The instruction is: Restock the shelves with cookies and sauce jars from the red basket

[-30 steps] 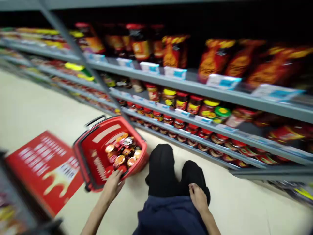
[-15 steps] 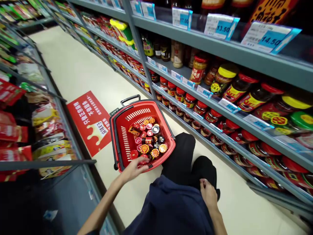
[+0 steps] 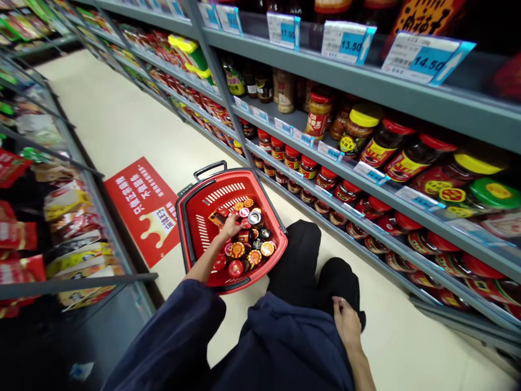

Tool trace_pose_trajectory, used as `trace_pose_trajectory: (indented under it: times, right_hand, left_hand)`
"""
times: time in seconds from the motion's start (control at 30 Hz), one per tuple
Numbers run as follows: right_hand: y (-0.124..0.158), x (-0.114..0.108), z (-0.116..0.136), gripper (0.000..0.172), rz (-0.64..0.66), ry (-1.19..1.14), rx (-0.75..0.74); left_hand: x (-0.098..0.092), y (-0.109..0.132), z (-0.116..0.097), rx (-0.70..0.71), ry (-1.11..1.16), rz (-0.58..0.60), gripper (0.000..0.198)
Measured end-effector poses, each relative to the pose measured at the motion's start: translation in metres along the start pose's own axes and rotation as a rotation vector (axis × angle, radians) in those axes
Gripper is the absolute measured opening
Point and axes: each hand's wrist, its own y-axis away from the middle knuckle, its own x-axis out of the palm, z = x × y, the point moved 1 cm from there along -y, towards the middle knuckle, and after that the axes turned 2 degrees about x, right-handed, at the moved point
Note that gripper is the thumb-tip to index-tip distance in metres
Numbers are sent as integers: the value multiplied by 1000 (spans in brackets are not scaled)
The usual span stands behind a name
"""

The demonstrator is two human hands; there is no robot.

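A red shopping basket [image 3: 194, 209] with a black handle stands on the floor, holding several small jars with red, gold, black and silver lids. My left hand [image 3: 231, 226] is down inside it, fingers closed around what looks like a red-lidded jar, which the hand largely hides. Beside the fingers are a silver-lidded jar [image 3: 254, 218] and a gold-topped jar [image 3: 267, 248]. An orange and dark packet [image 3: 217, 218] leans near the basket's far left side. Over my knee, my right hand [image 3: 345, 317] rests with curled fingers and nothing visible in them.
On the right a grey shelf unit [image 3: 342, 70] carries rows of sauce jars [image 3: 319, 117] and price tags. Bagged goods [image 3: 81, 255] fill the left shelf. A red floor sign [image 3: 142, 209] lies left of the basket. My bent knees [image 3: 295, 260] are close to the basket's right side.
My left hand has moved from the basket's near rim, forward and down among the jars. The view has shifted slightly. My right hand stays on my leg.
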Motion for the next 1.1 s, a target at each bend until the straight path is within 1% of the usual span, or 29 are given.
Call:
trace_pose_trajectory:
  times: [0.07,0.1,0.13,0.2,0.23,0.27,0.3,0.33,0.37,0.43,0.5,0.57,0.6,0.67,0.73,0.77,0.83,0.9,0.97,1.03,1.1]
  right_hand:
    - [0,0,2,53,0,2,4]
    - [0,0,3,53,-3,1,4]
    - [0,-1,4,53,-5,-2,4]
    - [1,-1,5,52,-10,-11,10]
    - [2,-2,5,52,-12,-18,12]
    - [3,-3,4,53,-16,-29,11]
    - [4,-5,4,53,-21,-49,5]
    - [5,-7,4,52,-26,-89,-8]
    - [6,-10,4,52,-33,-154,-21]
    - [7,-20,11,54,-45,-334,-65]
    - [11,-36,31,58,-54,-516,-152]
    - [19,-63,67,61,-48,-648,-284]
    - [26,-81,89,60,-40,-702,-362]
    - [47,-125,138,52,-12,-790,-553]
    - [76,-175,184,43,-67,-826,-777]
    - [92,-201,202,39,-125,-829,-887]
    - [123,-248,227,36,-216,-828,-1040]
    - [152,-286,233,43,-240,-852,-1122]
    - [177,-314,225,56,-266,-872,-1167]
    - [199,-335,206,67,-373,-878,-1180]
    - [218,-352,181,70,-540,-886,-1142]
  left_hand:
    - [17,-7,-16,83,68,20,79]
    - [26,-10,-25,117,100,31,89]
    - [34,-11,-33,142,129,38,94]
    - [46,-10,-48,166,171,39,95]
    - [46,-8,-55,167,185,33,94]
    - [43,-5,-61,167,195,26,93]
    - [36,-1,-68,169,205,19,93]
    - [24,4,-76,177,215,15,93]
    - [8,10,-84,195,228,17,92]
    - [-33,26,-104,255,253,43,89]
    - [-77,48,-132,349,292,89,86]
    - [-115,74,-168,475,376,136,86]
    - [-129,89,-189,543,429,157,87]
    - [-145,116,-233,668,526,195,88]
    - [-149,143,-279,784,592,237,88]
    - [-147,155,-302,847,620,263,89]
    - [-140,181,-347,978,670,325,91]
    - [-130,210,-392,1095,704,395,90]
    - [-119,241,-436,1193,698,457,87]
    - [-107,274,-476,1271,648,502,84]
    - [-91,303,-511,1327,609,555,81]
